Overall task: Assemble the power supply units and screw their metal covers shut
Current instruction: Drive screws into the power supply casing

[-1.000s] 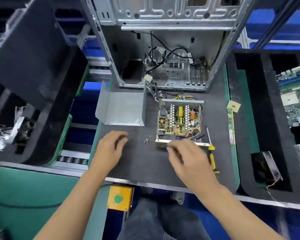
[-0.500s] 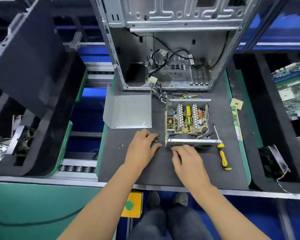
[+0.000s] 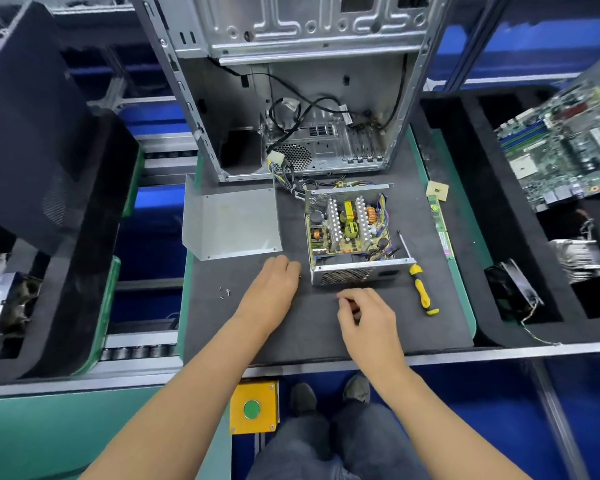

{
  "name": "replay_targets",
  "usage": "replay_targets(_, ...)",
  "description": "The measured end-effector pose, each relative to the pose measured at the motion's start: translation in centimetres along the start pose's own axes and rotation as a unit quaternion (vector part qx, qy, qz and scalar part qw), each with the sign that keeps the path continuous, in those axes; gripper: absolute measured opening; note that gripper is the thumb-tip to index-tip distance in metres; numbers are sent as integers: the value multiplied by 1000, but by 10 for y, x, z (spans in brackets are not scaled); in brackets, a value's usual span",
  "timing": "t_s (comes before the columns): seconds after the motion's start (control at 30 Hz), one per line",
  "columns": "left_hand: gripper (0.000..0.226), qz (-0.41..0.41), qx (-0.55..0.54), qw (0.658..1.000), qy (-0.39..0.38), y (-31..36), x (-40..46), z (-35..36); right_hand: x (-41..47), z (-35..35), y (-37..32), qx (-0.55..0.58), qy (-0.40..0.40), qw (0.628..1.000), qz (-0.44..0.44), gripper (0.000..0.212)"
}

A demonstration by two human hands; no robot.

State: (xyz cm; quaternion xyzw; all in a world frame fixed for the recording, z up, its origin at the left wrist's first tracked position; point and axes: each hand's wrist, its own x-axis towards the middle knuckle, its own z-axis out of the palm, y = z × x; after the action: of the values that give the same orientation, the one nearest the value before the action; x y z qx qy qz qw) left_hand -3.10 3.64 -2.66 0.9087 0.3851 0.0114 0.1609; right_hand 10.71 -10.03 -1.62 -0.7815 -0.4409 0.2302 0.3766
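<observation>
- Yellow button box (image 3: 254, 407) with a green button sits nearest, under the desk (image 3: 326, 334) edge; nothing touching it.
- Right hand (image 3: 368, 320) has pulled back off the front lip of the power supply unit (image 3: 350, 233) in the last second and now hovers just in front of it. Fingers are curled, thumb and forefinger tips together, apparently pinching something small, probably a screw, but too small to confirm.
- Left hand (image 3: 274, 289) has moved from the left part of the mat to just beside the unit's front-left corner. It rests knuckles-up on the desk, fingers curled under; a small dark bit shows at its fingertips, so I can't tell whether it's gripping anything.
- A few loose screws (image 3: 224, 293) lie left of that hand, well apart from the unit.
- Yellow-handled screwdriver (image 3: 419, 285) lies untouched just right of the unit, shaft along its side.
- Unit is mid-desk, open-topped, board and heatsinks exposed. Metal cover (image 3: 232, 221) lies separately to its left, near but not fitted.
- Read: both hands converging on small hardware, so this looks like screw gathering. The cover must still be seated before any fastening; task is early.
- Farthest: empty PC case (image 3: 291, 98) standing behind, with the unit's cable bundle running toward it.
</observation>
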Motion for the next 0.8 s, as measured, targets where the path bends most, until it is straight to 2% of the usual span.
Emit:
replay_targets(0.07,26,7,18,1000,-11,-3,2,-3,0,-6,3,0,29,999,15,17)
replay_targets(0.17,24,5,32,999,-23,-3,8,-11,2,-20,10,0,121,992,32,17)
replay_targets(0.33,16,-13,-5,999,-46,2,15,-26,19,-44,28,-163,231,956,73,35)
replay_targets(0.43,5,-22,-84,996,-10,-2,10,-24,27,-52,39,-200,221,950,89,38)
replay_targets(0.53,8,-58,-163,984,38,-3,7,-19,29,-55,49,-202,202,954,91,36)
replay_targets(0.6,11,-70,-172,981,46,-3,7,-16,30,-57,53,-202,195,955,97,35)
replay_targets(0.8,18,-24,-146,988,49,-8,5,-9,28,-56,54,-184,162,959,140,33)
